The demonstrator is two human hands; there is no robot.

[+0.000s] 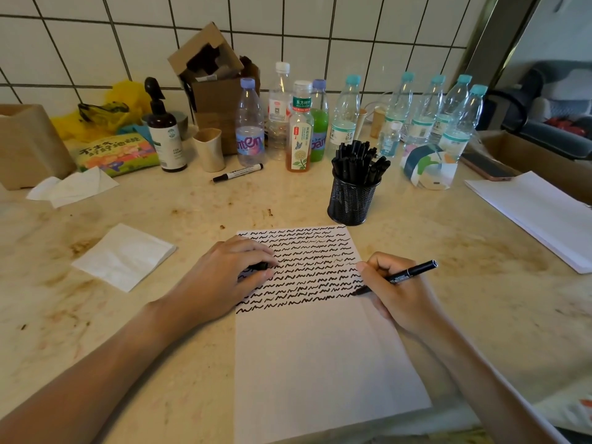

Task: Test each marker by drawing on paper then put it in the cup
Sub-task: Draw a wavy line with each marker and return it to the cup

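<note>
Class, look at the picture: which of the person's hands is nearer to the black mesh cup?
Right. The right hand, holding a marker on the paper, lies below the cup and slightly right of it. The left hand is farther, down and to the cup's left.

Purple-capped bottle [250,136], well beyond the left hand's fingers [256,251]: label showing "nten". Second purple-capped bottle [318,136]: label showing "Pan", partly hidden. Tea bottle [299,136] between them: green neck band reading "东方树叶". Marker [407,274] lying in the right hand's fingers [368,267]: barrel carrying print, too small to read.
</note>
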